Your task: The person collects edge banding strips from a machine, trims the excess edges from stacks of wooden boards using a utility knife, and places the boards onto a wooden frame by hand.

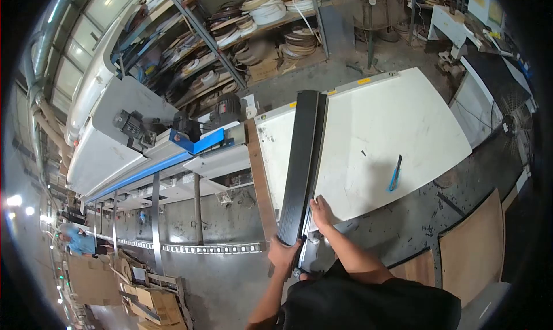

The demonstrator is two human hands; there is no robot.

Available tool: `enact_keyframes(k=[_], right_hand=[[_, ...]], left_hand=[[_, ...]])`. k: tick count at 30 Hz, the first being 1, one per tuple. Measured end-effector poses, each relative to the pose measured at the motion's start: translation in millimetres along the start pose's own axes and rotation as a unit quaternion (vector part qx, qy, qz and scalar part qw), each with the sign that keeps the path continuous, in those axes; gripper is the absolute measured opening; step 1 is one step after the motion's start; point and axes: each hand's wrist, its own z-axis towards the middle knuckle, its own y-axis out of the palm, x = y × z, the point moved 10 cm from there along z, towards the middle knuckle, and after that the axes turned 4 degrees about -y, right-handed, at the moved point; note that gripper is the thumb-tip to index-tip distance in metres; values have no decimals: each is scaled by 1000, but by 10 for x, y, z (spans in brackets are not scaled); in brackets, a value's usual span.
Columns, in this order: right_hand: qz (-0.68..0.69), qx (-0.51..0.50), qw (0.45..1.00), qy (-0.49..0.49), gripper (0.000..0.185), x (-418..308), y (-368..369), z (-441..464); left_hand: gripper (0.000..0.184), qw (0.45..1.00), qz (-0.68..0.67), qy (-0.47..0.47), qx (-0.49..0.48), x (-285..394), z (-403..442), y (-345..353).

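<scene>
Long dark strips with a fine lengthwise grain lie together across a white tabletop, their near ends reaching past its front edge. My left hand is closed around the near end of the strips from the left. Against their right side, a little farther up, rests my right hand; its fingers look extended along the edge, with the far side of them partly hidden. A blue utility knife lies on the white tabletop to the right of the strips.
Left of the table runs a machine with a blue rail and motors. Shelves hold coiled edging rolls at the back. Boards lean at the right, near a fan. Cardboard boxes and a person in blue are at lower left.
</scene>
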Motion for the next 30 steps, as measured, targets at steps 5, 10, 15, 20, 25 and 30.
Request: enact_keyframes(k=[5, 10, 15, 20, 25, 30], right_hand=[[71, -62, 995, 21, 95, -114, -73, -83], [99, -137, 986, -1, 94, 24, 303, -75], [20, -89, 996, 3, 92, -178, 349, -201], [121, -141, 975, 125, 107, 8, 541, -190], [226, -188, 955, 47, 91, -72, 581, -133], [213, -249, 936, 125, 68, 307, 187, -269]], left_hand=[[93, 992, 11, 98, 80, 535, 105, 85], [105, 987, 56, 107, 102, 494, 205, 407], [128, 994, 86, 43, -58, 353, 269, 540], [118, 992, 67, 7, -111, 307, 245, 597], [102, 992, -7, 86, -88, 150, 243, 361], [84, 983, -62, 138, 102, -690, 250, -454]])
